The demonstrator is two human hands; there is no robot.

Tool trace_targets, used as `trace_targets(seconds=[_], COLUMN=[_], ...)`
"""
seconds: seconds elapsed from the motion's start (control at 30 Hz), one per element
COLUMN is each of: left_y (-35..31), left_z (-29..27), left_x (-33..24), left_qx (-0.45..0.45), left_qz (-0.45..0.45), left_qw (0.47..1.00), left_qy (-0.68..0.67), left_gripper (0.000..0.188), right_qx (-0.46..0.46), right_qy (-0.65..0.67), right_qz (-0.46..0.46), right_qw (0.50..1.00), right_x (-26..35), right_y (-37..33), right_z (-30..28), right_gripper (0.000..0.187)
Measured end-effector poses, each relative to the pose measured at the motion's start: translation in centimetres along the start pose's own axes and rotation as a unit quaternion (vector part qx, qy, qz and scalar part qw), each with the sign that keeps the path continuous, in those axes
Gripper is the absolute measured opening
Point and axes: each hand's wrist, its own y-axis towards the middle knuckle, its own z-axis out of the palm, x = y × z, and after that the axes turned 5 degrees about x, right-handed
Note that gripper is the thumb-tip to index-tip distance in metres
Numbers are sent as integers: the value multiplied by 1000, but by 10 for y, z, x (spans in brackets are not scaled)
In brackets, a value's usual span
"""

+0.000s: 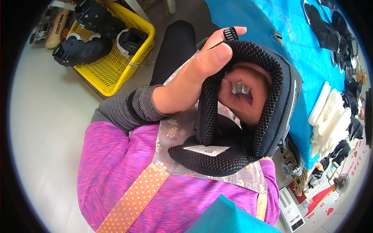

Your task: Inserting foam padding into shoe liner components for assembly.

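A black padded boot [285, 89] with mesh lining and a toothed strap [230, 33], like a skate boot, is held up before my chest. Its opening faces me. The thumb of my left hand [198, 64] presses on the lining's upper left edge, and its fingers reach behind near the strap. Through the opening I see my right hand [246, 93] inside the boot, its fingers curled into a ring. What they grip, if anything, is hidden, as is the right forearm. Below the opening, the padded tongue [210, 162] folds toward me and bears a white label [208, 150].
At the upper left, a yellow plastic basket [103, 77] carries several black boots [85, 50]. On the right, a blue-covered table [252, 23] bears black boot parts [322, 29] and a stack of white pads [330, 116]. A floral apron [173, 132] covers my lap.
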Motion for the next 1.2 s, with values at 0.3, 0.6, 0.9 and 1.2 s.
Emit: trace_targets(seconds=[0.3, 0.6, 0.9, 1.2], left_y=[-10, -19, -24, -29], left_z=[-21, -38, -42, -42], left_x=[-21, -6, -7, -12], left_qx=[75, 181, 181, 160], left_qz=[-96, -109, -193, -308], left_qw=[987, 962, 942, 916], left_qy=[105, 171, 205, 201], left_gripper=[83, 100, 93, 85], right_qx=[-14, 72, 4, 108], right_qy=[52, 78, 155, 93], right_qz=[47, 38, -7, 25], right_qw=[997, 994, 988, 989], right_x=[30, 22, 22, 26], right_y=[20, 24, 5, 14], right_z=[-11, -7, 15, 8], right_gripper=[28, 22, 33, 26])
